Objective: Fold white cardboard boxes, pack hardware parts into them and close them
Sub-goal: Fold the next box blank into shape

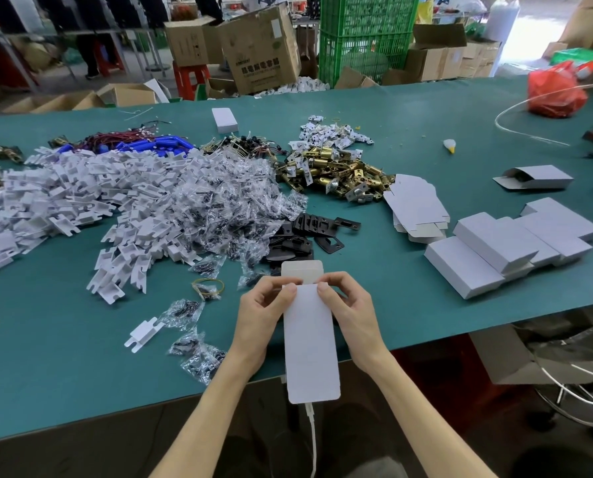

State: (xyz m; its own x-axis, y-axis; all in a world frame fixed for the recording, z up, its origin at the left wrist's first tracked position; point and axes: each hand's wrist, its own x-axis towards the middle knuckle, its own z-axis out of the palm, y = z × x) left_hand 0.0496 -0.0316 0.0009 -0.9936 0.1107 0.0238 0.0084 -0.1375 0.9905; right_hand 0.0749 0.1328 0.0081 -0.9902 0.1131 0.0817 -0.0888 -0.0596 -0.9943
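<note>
A long white cardboard box (310,343) is held over the near table edge, its far flap standing up. My left hand (264,312) grips its upper left side and my right hand (348,310) grips its upper right side, thumbs pressed on the top face near the flap. On the green table (426,139) lie the parts: brass latches (336,170), black plates (305,236), bagged screws (226,201) and white plastic pieces (63,194). A stack of flat box blanks (415,207) sits right of the latches.
Several closed white boxes (509,251) are piled at the right. An open white box (535,177) lies farther right, a single one (224,119) at the back. Blue parts with wires (150,143), a red bag (555,91), brown cartons and a green crate (364,36) stand beyond.
</note>
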